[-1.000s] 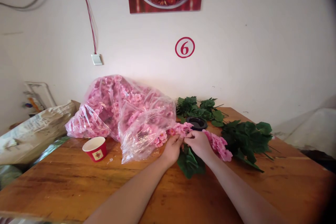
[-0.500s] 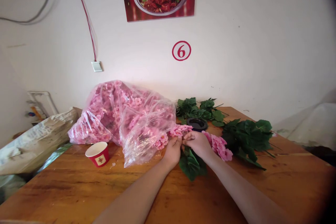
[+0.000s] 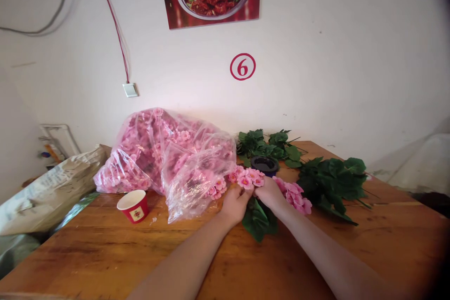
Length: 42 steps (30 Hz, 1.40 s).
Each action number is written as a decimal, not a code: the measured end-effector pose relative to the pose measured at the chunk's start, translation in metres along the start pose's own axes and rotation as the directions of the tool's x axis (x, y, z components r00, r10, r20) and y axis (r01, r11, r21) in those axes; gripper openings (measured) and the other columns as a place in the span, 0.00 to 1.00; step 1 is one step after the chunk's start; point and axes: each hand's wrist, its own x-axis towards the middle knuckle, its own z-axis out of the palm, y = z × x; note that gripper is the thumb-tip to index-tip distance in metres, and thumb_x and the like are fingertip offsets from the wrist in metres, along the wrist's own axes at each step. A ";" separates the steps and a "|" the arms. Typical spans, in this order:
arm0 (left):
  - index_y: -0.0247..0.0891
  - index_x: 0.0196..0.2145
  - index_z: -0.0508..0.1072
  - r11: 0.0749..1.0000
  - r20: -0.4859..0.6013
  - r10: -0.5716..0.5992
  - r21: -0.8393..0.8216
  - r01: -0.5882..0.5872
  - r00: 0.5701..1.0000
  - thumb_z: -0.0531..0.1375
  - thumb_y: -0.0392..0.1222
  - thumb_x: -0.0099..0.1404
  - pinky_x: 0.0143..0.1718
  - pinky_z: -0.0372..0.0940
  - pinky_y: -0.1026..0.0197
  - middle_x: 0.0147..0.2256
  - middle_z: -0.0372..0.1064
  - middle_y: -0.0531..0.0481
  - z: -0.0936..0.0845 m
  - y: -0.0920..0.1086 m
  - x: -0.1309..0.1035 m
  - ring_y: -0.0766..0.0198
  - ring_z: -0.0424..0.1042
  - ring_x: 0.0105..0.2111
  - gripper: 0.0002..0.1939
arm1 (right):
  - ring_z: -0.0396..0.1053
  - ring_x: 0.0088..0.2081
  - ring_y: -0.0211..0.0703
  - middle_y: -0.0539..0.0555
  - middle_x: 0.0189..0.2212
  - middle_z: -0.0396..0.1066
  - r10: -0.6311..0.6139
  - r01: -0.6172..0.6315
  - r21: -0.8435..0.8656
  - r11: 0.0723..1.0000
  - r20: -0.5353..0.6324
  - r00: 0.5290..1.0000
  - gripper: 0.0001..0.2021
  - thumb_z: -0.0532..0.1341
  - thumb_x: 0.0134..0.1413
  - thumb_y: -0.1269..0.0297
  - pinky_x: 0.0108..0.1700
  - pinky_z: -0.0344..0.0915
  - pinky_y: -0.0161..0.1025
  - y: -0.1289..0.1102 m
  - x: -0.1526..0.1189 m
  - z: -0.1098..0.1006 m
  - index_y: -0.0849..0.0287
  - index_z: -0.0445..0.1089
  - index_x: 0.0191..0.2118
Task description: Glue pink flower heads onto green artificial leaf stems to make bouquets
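A pink artificial flower (image 3: pixel 249 178) stands just above my two hands, its blossoms facing me. My left hand (image 3: pixel 236 204) is closed at its base with thumb and fingers pinched together. Close beside it, my right hand (image 3: pixel 268 193) is also closed at the flower's stem; the blossoms partly cover its fingertips. Green artificial leaves (image 3: pixel 258 220) hang below and between the hands, close over the table. More pink blossoms (image 3: pixel 293 195) lie just right of my right hand. Behind the hands sits a small black pot (image 3: pixel 264 165).
A clear plastic bag (image 3: pixel 165 150) full of pink flowers fills the table's back left. A red paper cup (image 3: pixel 132 206) stands in front of it. Bunches of green leaves (image 3: pixel 332 185) lie at right, and others (image 3: pixel 269 145) at the back. The wooden table (image 3: pixel 87 258) meets a white wall.
The pink flower between my hands has turned up and now shows more blossoms. My right hand has shifted slightly, its fingers now lower behind the flower. The view has moved slightly.
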 end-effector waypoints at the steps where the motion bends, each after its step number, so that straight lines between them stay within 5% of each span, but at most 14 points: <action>1: 0.36 0.33 0.74 1.000 0.013 0.022 -0.001 -0.022 1.000 0.54 0.61 0.63 0.42 0.65 0.55 0.31 0.73 0.47 0.000 0.000 0.000 0.56 0.70 0.36 0.24 | 0.73 0.39 0.50 0.55 0.33 0.78 -0.026 0.026 -0.006 1.000 0.020 0.999 0.10 0.58 0.43 0.68 0.40 0.67 0.41 -0.001 0.000 -0.001 0.59 0.74 0.32; 6: 0.36 0.43 0.74 0.988 -0.026 0.125 -0.087 -0.127 0.992 0.56 0.55 0.63 0.52 0.61 0.52 0.42 0.73 0.44 0.000 -0.002 0.004 0.53 0.67 0.47 0.21 | 0.73 0.36 0.51 0.55 0.30 0.77 -0.009 0.008 0.068 0.998 0.021 1.000 0.11 0.58 0.41 0.68 0.39 0.67 0.41 -0.002 -0.001 0.001 0.59 0.75 0.33; 10: 0.34 0.33 0.73 0.991 -0.005 0.007 -0.136 -0.007 1.000 0.53 0.58 0.65 0.40 0.64 0.55 0.30 0.71 0.46 0.001 -0.007 0.005 0.58 0.69 0.34 0.23 | 0.72 0.30 0.48 0.54 0.26 0.75 0.039 -0.044 0.138 0.989 0.036 0.999 0.09 0.59 0.40 0.67 0.35 0.66 0.40 0.002 -0.001 0.007 0.60 0.75 0.29; 13: 0.35 0.25 0.69 0.982 0.019 -0.102 -0.158 0.104 0.995 0.53 0.61 0.64 0.27 0.59 0.61 0.22 0.63 0.51 0.002 -0.010 0.004 0.65 0.62 0.24 0.25 | 0.71 0.31 0.48 0.55 0.27 0.74 0.052 -0.056 0.099 0.994 0.045 0.998 0.08 0.59 0.38 0.68 0.36 0.66 0.40 0.004 0.000 0.007 0.59 0.75 0.27; 17: 0.36 0.21 0.63 0.979 0.010 -0.131 -0.157 0.131 0.991 0.52 0.60 0.64 0.23 0.52 0.64 0.19 0.56 0.54 0.002 -0.012 0.003 0.69 0.55 0.20 0.25 | 0.71 0.33 0.47 0.56 0.30 0.74 0.032 -0.035 0.059 0.998 0.056 0.998 0.11 0.55 0.37 0.70 0.39 0.65 0.41 0.002 0.000 0.006 0.59 0.74 0.25; 26: 0.36 0.31 0.72 0.975 -0.048 0.066 0.213 -0.055 0.997 0.46 0.50 0.69 0.33 0.62 0.60 0.28 0.71 0.47 -0.005 0.005 0.000 0.61 0.68 0.30 0.20 | 0.70 0.35 0.49 0.55 0.31 0.73 0.078 -0.084 0.111 0.990 0.053 0.996 0.09 0.55 0.41 0.69 0.40 0.65 0.42 -0.004 -0.002 0.011 0.59 0.71 0.30; 33: 0.35 0.37 0.74 0.838 0.058 0.183 0.512 -0.187 0.981 0.45 0.43 0.69 0.40 0.65 0.58 0.36 0.75 0.40 -0.008 0.007 -0.005 0.56 0.73 0.39 0.18 | 0.70 0.47 0.54 0.55 0.40 0.76 -0.095 -0.051 0.400 0.915 0.336 0.937 0.12 0.62 0.48 0.59 0.55 0.60 0.51 -0.015 -0.002 0.001 0.59 0.74 0.39; 42: 0.36 0.33 0.74 0.677 0.195 0.260 0.661 -0.323 0.946 0.46 0.42 0.69 0.36 0.63 0.60 0.33 0.74 0.44 -0.006 0.006 -0.006 0.58 0.72 0.34 0.18 | 0.71 0.41 0.49 0.54 0.39 0.75 -0.069 0.009 0.504 0.864 0.100 0.993 0.19 0.72 0.37 0.61 0.48 0.66 0.46 -0.022 -0.006 -0.005 0.56 0.71 0.40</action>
